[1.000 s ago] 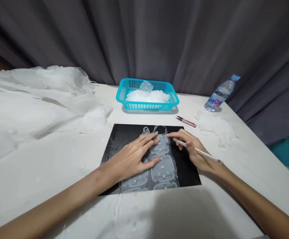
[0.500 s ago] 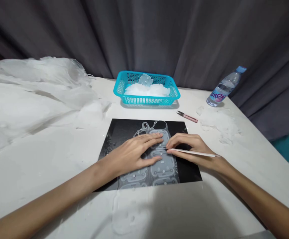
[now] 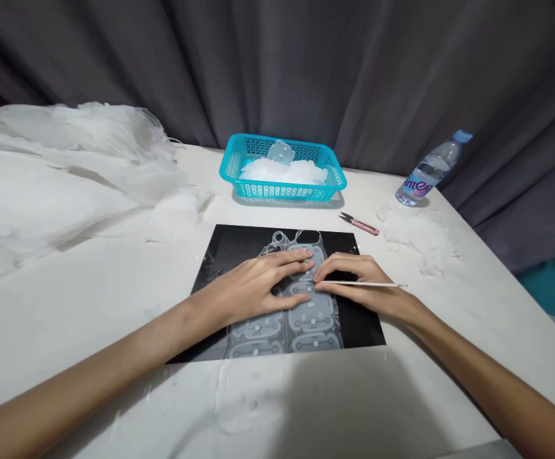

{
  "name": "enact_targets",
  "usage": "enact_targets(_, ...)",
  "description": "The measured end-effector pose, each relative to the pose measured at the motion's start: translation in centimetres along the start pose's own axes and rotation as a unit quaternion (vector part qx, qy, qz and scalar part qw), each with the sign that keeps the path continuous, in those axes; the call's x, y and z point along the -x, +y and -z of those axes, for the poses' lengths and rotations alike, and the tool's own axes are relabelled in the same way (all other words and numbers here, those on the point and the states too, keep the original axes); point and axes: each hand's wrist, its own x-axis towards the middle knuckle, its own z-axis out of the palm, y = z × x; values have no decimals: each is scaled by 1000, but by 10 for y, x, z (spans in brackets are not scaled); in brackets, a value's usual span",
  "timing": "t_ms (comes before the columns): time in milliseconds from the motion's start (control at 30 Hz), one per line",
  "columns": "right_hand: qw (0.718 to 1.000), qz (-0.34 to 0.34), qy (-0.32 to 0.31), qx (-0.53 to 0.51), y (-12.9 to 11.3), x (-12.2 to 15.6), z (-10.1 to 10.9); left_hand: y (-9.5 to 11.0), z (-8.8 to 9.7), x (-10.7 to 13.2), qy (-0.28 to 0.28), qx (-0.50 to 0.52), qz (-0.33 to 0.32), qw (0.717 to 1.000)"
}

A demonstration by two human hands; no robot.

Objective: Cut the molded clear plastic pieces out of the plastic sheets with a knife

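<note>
A black mat (image 3: 232, 252) lies on the white table. On the mat rests a strip of translucent moulded film (image 3: 306, 319) with rounded rectangular shapes. My left hand (image 3: 253, 290) lies flat on the film, fingers stretched out and pressing it down. My right hand (image 3: 360, 280) is closed round a thin white stick-like tool (image 3: 367, 284), whose tip touches the film just right of my left fingertips.
A turquoise basket (image 3: 281, 189) holding white translucent pieces stands behind the mat. Small pink snips (image 3: 359, 224) lie to its right, with white scraps (image 3: 418, 239) and a water bottle (image 3: 430, 171) beyond. Crumpled white film (image 3: 67, 172) is heaped at the left. A dark curtain hangs behind.
My right hand has lowered the tool from a raised slant to nearly flat, its tip now on the film by my left fingertips. My left hand stays pressed down.
</note>
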Motion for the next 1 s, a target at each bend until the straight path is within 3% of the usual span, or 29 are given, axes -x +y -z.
enact_targets(1000, 982, 119, -9, 146, 1, -2, -6, 1, 0, -3, -21, -6, 5, 1000)
